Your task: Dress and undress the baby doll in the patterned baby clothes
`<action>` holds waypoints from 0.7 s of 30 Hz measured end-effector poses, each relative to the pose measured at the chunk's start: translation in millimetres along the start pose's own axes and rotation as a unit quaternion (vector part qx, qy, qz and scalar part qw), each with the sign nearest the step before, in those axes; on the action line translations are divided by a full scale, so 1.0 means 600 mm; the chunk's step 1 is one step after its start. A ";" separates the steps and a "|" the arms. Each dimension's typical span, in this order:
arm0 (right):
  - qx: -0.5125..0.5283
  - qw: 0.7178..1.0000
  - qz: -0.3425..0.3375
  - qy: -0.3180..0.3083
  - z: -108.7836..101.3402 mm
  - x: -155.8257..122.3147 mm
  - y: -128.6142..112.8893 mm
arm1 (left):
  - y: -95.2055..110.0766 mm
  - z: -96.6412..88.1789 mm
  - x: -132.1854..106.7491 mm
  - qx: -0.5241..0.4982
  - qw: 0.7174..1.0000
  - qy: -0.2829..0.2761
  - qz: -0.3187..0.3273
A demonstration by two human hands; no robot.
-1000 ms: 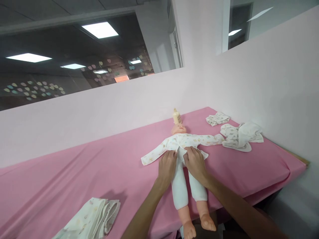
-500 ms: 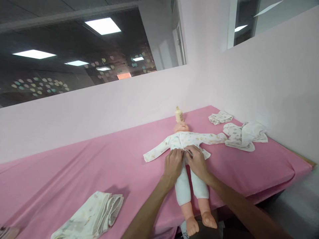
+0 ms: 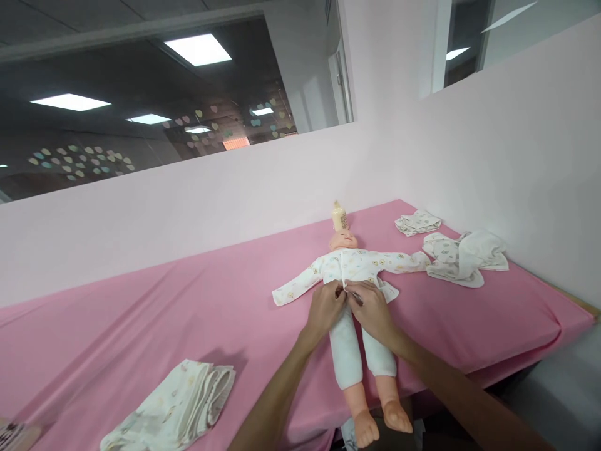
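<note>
A baby doll [image 3: 344, 239] lies on its back on the pink-covered table, head away from me and bare feet over the near edge. It wears a white printed baby shirt [image 3: 359, 264] with its sleeves stretched out to both sides, and plain white legs show below. Over the belly, my left hand [image 3: 325, 307] pinches the shirt's front edge with curled fingers. Close beside it, my right hand [image 3: 373, 308] is closed on the same front, near a thin white strip like a tie. My fingertips nearly meet and partly hide what they grip.
A cream bottle [image 3: 339, 218] stands behind the doll's head. Folded printed cloth [image 3: 417, 222] and crumpled white garments [image 3: 462, 257] lie at the right. Another folded stack of printed cloth [image 3: 173, 407] rests at the near left of the pink sheet [image 3: 225, 294]. Walls border the back and right.
My left hand's fingers have curled in more tightly at the shirt front, and my right fingers have shifted slightly. The view has moved a little; the doll lies as before.
</note>
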State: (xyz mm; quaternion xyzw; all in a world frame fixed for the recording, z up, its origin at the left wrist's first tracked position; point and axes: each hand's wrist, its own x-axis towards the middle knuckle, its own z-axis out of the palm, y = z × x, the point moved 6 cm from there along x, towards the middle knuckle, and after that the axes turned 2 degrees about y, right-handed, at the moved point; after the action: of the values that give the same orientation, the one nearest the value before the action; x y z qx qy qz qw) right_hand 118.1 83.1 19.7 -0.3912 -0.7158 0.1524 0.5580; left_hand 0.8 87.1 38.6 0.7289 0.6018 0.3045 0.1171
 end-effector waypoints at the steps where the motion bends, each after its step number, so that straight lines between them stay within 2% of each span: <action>1: -0.008 1.000 -0.008 -0.007 0.002 -0.001 -0.001 | -0.002 -0.002 0.002 -0.040 0.999 -0.022 -0.016; 5: -0.038 0.998 -0.037 -0.033 0.008 -0.004 -0.004 | -0.011 -0.005 0.004 -0.182 0.977 -0.079 -0.074; 8: -0.041 0.997 -0.046 -0.053 0.010 -0.005 -0.008 | -0.018 -0.003 0.005 -0.231 0.966 -0.059 -0.103; 14: -0.039 0.999 0.007 -0.021 0.000 -0.005 -0.007 | -0.021 0.005 0.006 -0.266 0.955 -0.044 -0.122; 18: -0.041 0.999 -0.029 -0.005 -0.003 -0.005 -0.014 | -0.020 0.003 0.007 -0.271 0.955 -0.043 -0.108; 21: -0.040 0.999 -0.031 -0.007 -0.004 -0.005 -0.014 | -0.018 0.001 0.007 -0.236 0.967 -0.030 -0.095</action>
State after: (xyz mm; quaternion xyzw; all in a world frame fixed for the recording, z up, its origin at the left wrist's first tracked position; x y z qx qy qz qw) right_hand 117.2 75.2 23.9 -0.3897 -0.7366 0.1093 0.5419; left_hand -7.4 93.8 33.5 0.6289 0.5760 0.4032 0.3319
